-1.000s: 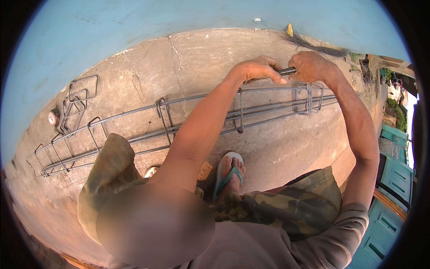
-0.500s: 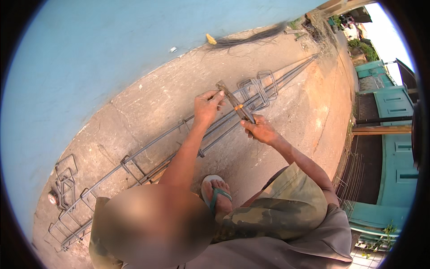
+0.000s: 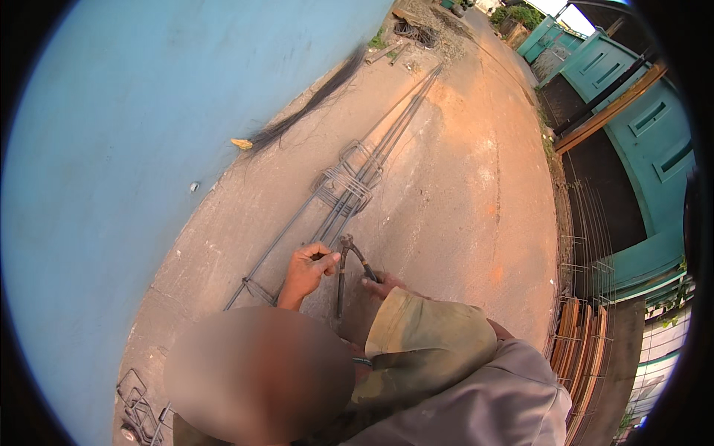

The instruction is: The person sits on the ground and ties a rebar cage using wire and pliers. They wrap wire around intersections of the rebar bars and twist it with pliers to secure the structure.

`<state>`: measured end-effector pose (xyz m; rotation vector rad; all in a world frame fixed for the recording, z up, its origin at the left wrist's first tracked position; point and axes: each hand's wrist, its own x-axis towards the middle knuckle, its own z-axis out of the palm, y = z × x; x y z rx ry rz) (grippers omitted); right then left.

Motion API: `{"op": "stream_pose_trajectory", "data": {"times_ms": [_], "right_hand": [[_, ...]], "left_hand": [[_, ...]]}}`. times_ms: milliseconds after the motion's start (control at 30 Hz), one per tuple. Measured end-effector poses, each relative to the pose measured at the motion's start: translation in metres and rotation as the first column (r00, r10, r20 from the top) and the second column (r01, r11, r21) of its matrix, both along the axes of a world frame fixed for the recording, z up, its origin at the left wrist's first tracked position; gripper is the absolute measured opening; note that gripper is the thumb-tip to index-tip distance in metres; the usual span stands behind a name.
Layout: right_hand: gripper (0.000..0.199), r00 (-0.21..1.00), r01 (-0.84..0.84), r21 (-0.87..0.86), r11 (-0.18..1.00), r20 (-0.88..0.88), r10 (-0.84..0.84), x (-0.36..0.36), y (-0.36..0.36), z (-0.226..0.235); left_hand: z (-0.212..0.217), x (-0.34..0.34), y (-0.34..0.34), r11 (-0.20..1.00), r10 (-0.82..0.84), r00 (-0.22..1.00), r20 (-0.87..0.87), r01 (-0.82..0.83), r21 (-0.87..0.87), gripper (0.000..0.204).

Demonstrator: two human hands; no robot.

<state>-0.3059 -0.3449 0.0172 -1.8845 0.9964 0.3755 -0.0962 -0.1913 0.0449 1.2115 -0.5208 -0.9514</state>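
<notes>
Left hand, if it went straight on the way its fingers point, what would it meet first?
Probably the pincers in the right hand: one handle and the head stand just to the right of the left hand. Depth is unclear, so I can't tell whether they touch.

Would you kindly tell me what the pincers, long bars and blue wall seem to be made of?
Pincers: probably steel, dark and dull, slim yet stiff-looking.
Long bars: likely steel, dull grey, judging by their thin, straight run.
Blue wall: smooth matte paint, perhaps over plaster, as no brick joints show.
</notes>
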Motion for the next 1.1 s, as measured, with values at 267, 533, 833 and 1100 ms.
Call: {"op": "stream_pose_trajectory", "data": {"times_ms": [267,533,833,1100], "right_hand": [[0.041,0.702,-0.198,-0.027,0.98,0.693,0.161,0.117,0.048,0.079],[0.024,0.697,-0.253,0.006,0.967,0.694,0.178,0.132,0.062,0.101],[0.017,0.924,0.286,0.668,0.687,-0.003,-0.381,0.01,0.09,0.002],[0.017,0.886,0.247,0.828,0.503,0.018,-0.463,0.06,0.117,-0.048]], "left_hand": [[0.026,0.019,0.012,0.962,0.265,0.964,-0.011,-0.265,-0.068,0.016],[0.042,0.03,0.036,0.898,0.401,0.897,-0.188,-0.425,-0.113,0.018],[0.035,0.025,0.131,0.466,-0.614,0.758,0.218,0.127,0.875,0.041],[-0.044,-0.035,0.152,0.775,-0.111,0.907,0.407,-0.177,0.606,0.042]]}}
